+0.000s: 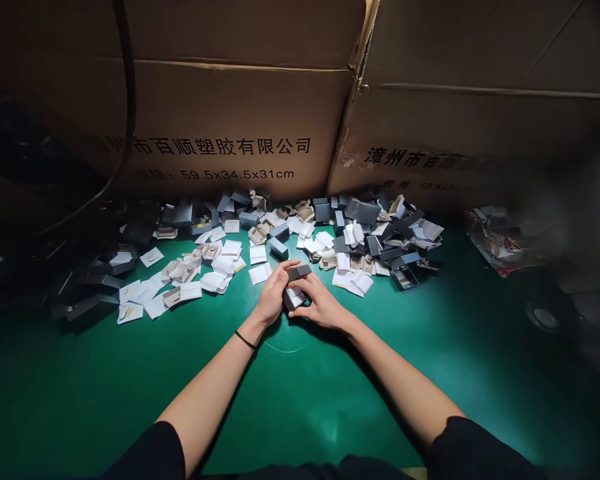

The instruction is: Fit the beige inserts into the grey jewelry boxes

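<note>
Between both hands, just above the green table (300,393), is a small black box (299,272) with its lid raised and white paper (295,297) showing inside. My left hand (273,293) wraps the box's left side, its fingers closed. My right hand (323,303) grips it from the right, with thumb and fingers bent around the opening. The fingers hide part of the box, so I cannot see everything in it. Just beyond my hands lie a closed black box (279,249) and a white folded paper (260,273).
A loose heap of black boxes (365,212), white papers (225,265) and crumpled brown inserts (180,268) spreads across the far table. Large cardboard cartons (230,113) stand behind it. A clear plastic bag (503,243) lies at the right, and a dark cable (129,87) hangs at the left.
</note>
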Available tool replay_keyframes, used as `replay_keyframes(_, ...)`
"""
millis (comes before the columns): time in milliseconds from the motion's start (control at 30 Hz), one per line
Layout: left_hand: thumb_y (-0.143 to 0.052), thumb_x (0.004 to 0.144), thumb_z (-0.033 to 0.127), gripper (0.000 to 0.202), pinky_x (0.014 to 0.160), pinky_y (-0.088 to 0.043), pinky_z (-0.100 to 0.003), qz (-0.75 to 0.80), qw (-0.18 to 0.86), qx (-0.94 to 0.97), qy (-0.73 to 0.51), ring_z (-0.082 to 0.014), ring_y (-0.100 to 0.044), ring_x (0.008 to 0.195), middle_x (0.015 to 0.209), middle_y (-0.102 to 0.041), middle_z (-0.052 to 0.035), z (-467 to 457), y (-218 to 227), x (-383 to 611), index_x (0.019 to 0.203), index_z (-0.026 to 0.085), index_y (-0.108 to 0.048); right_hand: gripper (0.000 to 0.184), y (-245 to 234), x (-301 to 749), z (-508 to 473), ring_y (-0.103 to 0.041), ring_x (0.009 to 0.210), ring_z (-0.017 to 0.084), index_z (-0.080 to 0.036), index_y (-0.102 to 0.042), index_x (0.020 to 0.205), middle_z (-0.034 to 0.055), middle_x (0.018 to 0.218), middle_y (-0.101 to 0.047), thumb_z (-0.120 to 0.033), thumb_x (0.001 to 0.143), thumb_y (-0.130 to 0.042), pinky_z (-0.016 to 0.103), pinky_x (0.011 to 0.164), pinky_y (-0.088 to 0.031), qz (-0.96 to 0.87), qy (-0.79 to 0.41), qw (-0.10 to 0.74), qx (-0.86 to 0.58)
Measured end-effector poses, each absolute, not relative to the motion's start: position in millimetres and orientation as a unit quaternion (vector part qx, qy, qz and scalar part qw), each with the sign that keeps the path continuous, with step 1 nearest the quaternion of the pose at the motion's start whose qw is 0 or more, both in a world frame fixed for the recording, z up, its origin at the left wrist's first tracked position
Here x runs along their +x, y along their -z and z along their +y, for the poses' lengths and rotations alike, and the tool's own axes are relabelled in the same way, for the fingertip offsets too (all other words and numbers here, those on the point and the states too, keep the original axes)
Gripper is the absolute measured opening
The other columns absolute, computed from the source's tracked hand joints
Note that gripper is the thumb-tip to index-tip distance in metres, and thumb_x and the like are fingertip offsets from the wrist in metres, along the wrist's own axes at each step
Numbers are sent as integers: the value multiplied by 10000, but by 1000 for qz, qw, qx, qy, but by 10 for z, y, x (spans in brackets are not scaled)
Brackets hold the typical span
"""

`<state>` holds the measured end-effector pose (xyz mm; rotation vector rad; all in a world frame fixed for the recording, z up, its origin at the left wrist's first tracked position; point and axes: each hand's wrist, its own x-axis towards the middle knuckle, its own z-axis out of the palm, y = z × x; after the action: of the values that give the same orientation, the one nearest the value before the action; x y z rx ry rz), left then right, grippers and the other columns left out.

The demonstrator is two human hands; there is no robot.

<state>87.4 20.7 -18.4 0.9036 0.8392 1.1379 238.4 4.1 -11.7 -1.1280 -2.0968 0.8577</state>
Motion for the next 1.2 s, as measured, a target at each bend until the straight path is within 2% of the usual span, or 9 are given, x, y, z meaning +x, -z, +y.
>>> replay_keyframes(200, -570, 859, 527, 419, 971, -437, -372, 370, 655, 419, -508, -244, -602, 1068, 1127, -668, -96, 193, 191, 870, 1108, 199, -653, 500, 177, 2357, 35, -484, 1140, 264, -227, -609, 1124, 88, 1237, -523, -330, 678, -811, 447, 955, -457, -800, -297, 301, -427)
replay_keyframes(367, -589, 852, 501, 393, 886, -484, -347, 362, 665, 396, -519, -235, -624, 1020, 1102, -676, -94, 212, 160, 872, 1087, 191, -643, 472, 254, 2263, -26, -518, 1081, 253, -220, -637, 1102, 81, 1165, -584, -316, 675, -816, 417, 928, -473, -772, -254, 356, -461)
replay_keyframes(500, -608, 839, 486, 387, 796, -498, -311, 371, 678, 329, -543, -186, -643, 864, 1052, -675, -73, 223, 127, 881, 1081, 184, -616, 419, 252, 2210, -85, -531, 1057, 260, -248, -634, 1182, 79, 1082, -622, -328, 783, -731, 429, 913, -474, -785, -196, 352, -470)
replay_keyframes(667, -607, 837, 488, 366, 773, -488, -295, 375, 669, 303, -566, -166, -629, 821, 1010, -680, -53, 212, 95, 898, 1051, 191, -621, 431, 217, 2190, -111, -472, 1158, 307, -248, -590, 1275, 132, 1239, -557, -345, 858, -641, 498, 933, -457, -818, -153, 303, -463)
replay_keyframes(767, -615, 827, 485, 365, 774, -487, -300, 378, 660, 307, -572, -165, -623, 815, 1030, -677, -66, 215, 92, 899, 1037, 187, -633, 437, 211, 2207, -95, -449, 1186, 316, -238, -604, 1259, 148, 1267, -526, -363, 843, -653, 520, 955, -444, -814, -162, 312, -462)
replay_keyframes(867, -628, 816, 471, 362, 794, -487, -310, 372, 659, 299, -581, -177, -630, 842, 1004, -678, -65, 220, 81, 901, 1037, 184, -629, 370, 198, 2241, -53, -488, 1159, 278, -241, -631, 1200, 119, 1216, -555, -357, 848, -621, 491, 989, -439, -779, -238, 382, -437)
replay_keyframes(933, -638, 809, 456, 353, 803, -492, -328, 364, 663, 291, -586, -195, -639, 865, 977, -684, -64, 217, 65, 908, 1030, 182, -622, 294, 186, 2255, -19, -541, 1092, 237, -235, -639, 1125, 95, 1146, -585, -357, 871, -553, 435, 936, -484, -711, -307, 450, -445)
replay_keyframes(1033, -647, 802, 428, 331, 823, -498, -371, 354, 680, 292, -571, -239, -651, 917, 998, -699, -78, 207, 47, 922, 1023, 184, -615, 226, 188, 2237, 29, -601, 869, 186, -206, -587, 962, 59, 948, -609, -392, 843, -537, 320, 699, -534, -590, -392, 503, -496)
replay_keyframes(1200, -623, 816, 462, 377, 877, -496, -430, 345, 687, 311, -559, -280, -658, 989, 1005, -716, -104, 222, 77, 912, 1056, 173, -591, 252, 221, 2209, 116, -514, 557, 124, -217, -482, 865, -31, 705, -554, -380, 737, -625, 262, 516, -454, -536, -489, 449, -521)
